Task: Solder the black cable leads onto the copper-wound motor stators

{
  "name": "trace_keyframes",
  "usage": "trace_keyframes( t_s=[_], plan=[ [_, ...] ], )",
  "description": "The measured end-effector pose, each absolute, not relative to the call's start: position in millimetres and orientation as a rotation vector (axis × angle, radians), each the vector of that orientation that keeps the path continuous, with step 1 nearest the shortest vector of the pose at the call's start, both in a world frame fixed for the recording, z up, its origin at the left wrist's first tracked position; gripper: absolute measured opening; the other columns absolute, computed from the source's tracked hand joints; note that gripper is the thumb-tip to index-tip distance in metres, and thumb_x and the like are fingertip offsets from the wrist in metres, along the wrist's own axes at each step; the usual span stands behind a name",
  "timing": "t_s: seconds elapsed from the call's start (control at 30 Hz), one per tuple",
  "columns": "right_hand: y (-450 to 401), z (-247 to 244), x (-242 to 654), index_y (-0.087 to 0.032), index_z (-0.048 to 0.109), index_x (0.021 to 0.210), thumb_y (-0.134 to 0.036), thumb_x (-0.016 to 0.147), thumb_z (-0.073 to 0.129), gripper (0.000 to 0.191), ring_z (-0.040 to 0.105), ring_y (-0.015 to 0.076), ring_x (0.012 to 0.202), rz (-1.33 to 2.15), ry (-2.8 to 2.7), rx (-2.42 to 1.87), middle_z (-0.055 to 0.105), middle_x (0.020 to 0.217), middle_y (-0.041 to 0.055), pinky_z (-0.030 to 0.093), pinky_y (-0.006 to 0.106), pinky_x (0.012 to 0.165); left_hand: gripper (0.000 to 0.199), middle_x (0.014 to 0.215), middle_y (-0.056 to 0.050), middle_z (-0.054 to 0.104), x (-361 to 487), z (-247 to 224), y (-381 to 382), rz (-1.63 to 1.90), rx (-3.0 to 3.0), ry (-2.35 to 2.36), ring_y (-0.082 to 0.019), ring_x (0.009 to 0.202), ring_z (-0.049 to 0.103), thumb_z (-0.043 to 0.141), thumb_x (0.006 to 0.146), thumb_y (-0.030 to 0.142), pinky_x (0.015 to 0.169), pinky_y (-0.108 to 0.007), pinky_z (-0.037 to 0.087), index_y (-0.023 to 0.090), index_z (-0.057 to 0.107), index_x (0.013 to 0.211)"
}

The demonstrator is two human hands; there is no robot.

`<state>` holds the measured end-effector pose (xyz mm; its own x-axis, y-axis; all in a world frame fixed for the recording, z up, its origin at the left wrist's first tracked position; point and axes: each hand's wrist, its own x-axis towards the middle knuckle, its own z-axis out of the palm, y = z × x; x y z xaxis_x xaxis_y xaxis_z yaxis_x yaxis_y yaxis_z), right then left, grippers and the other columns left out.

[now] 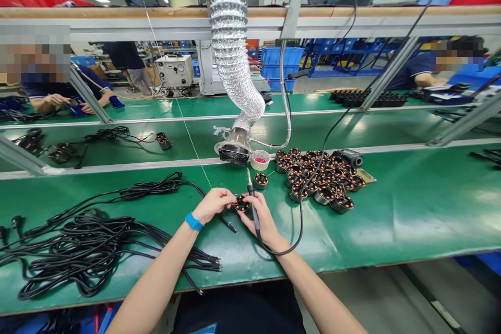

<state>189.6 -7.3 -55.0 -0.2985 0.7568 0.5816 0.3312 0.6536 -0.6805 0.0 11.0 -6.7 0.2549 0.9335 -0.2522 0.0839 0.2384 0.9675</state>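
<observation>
My left hand [216, 203], with a blue band at the wrist, pinches at the left edge of a small black ring-shaped coil part [241, 204]. Fingers of my right hand [263, 218] close round the right side of that same part. A soldering iron [252, 203] also rests in my right hand, its tip pointing up and away from me, its cable looping over the forearm. Just beyond the hands sits another coil part [261, 181], beside a round tub [260, 160] with red contents. A thin wire strand [191, 141] runs down towards my left hand.
Many coil parts [324, 194] cluster at the right on the green table [399, 219]. Black cables [90, 245] lie in bundles at the left. A silver duct [230, 36] with a fan nozzle [234, 153] hangs ahead. Two people sit across the bench; another stands farther back.
</observation>
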Motion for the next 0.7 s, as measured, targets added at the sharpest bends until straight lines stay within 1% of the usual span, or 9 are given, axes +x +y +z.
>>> trace_keyframes(
  t_s=[0.1,0.23,0.33,0.37,0.4,0.47,0.53,0.63,0.7],
  plan=[
    [-7,-53,189,-0.026,0.052,0.120,-0.015,0.085,0.065,0.040,0.063,0.0217,0.110,0.540,-1.881,-0.865,0.051,0.120,0.0088,0.053,0.041,0.100,0.035,0.061,0.002,0.056,-14,3,12,0.770,1.267,1.182,-0.003,0.040,0.027,0.069,0.074,0.047,0.041,-0.023,0.014,0.012,0.064,0.073],
    [-7,-52,189,-0.026,0.052,0.119,-0.018,0.086,0.065,0.037,0.062,0.0216,0.110,0.525,-1.876,-0.892,0.051,0.120,0.0081,0.053,0.040,0.100,0.045,0.083,-0.003,0.062,-40,18,7,0.894,1.380,1.312,-0.003,0.044,0.033,0.061,0.083,0.054,0.043,-0.022,0.022,0.012,0.071,0.097],
    [-5,-53,190,-0.026,0.052,0.120,-0.018,0.086,0.065,0.037,0.062,0.0213,0.109,0.506,-1.874,-0.913,0.052,0.119,0.0079,0.053,0.040,0.099,0.046,0.105,-0.008,0.061,-53,21,-5,0.859,1.528,1.328,-0.003,0.047,0.040,0.053,0.088,0.055,0.046,-0.023,0.033,0.013,0.072,0.088],
    [-5,-53,190,-0.026,0.052,0.120,-0.018,0.086,0.065,0.037,0.062,0.0212,0.108,0.500,-1.876,-0.922,0.052,0.119,0.0080,0.053,0.040,0.099,0.046,0.108,-0.009,0.061,-55,20,-10,0.837,1.575,1.326,-0.003,0.047,0.043,0.051,0.090,0.054,0.048,-0.023,0.036,0.013,0.071,0.085],
    [-4,-54,190,-0.026,0.052,0.120,-0.018,0.086,0.065,0.037,0.063,0.0212,0.107,0.494,-1.878,-0.932,0.052,0.118,0.0080,0.053,0.039,0.098,0.046,0.104,-0.009,0.062,-55,17,-15,0.821,1.610,1.335,-0.004,0.048,0.046,0.048,0.092,0.053,0.050,-0.024,0.039,0.013,0.069,0.083],
    [-3,-55,190,-0.026,0.053,0.119,-0.019,0.085,0.066,0.037,0.063,0.0213,0.105,0.480,-1.878,-0.952,0.052,0.118,0.0080,0.054,0.039,0.097,0.043,0.084,-0.004,0.064,-53,12,-25,0.810,1.650,1.405,-0.008,0.047,0.049,0.040,0.096,0.048,0.054,-0.025,0.041,0.015,0.066,0.086],
    [-3,-56,189,-0.026,0.053,0.119,-0.020,0.085,0.067,0.037,0.064,0.0212,0.104,0.466,-1.872,-0.962,0.052,0.118,0.0080,0.054,0.039,0.095,0.039,0.068,0.000,0.061,-47,8,-36,0.800,1.740,1.512,-0.012,0.049,0.052,0.035,0.099,0.043,0.058,-0.025,0.040,0.018,0.064,0.091],
    [-3,-56,189,-0.025,0.054,0.118,-0.020,0.085,0.068,0.037,0.065,0.0207,0.100,0.465,-1.862,-0.966,0.053,0.117,0.0079,0.055,0.038,0.093,0.032,0.066,0.001,0.059,-38,7,-48,0.733,1.970,1.608,-0.015,0.058,0.056,0.035,0.100,0.039,0.062,-0.026,0.036,0.023,0.063,0.100],
    [-3,-56,189,-0.025,0.054,0.118,-0.020,0.085,0.068,0.036,0.066,0.0206,0.099,0.466,-1.857,-0.971,0.053,0.117,0.0080,0.056,0.037,0.092,0.028,0.068,0.002,0.058,-35,8,-52,0.644,2.069,1.584,-0.017,0.062,0.058,0.044,0.098,0.040,0.064,-0.027,0.036,0.025,0.059,0.115]
  ],
)
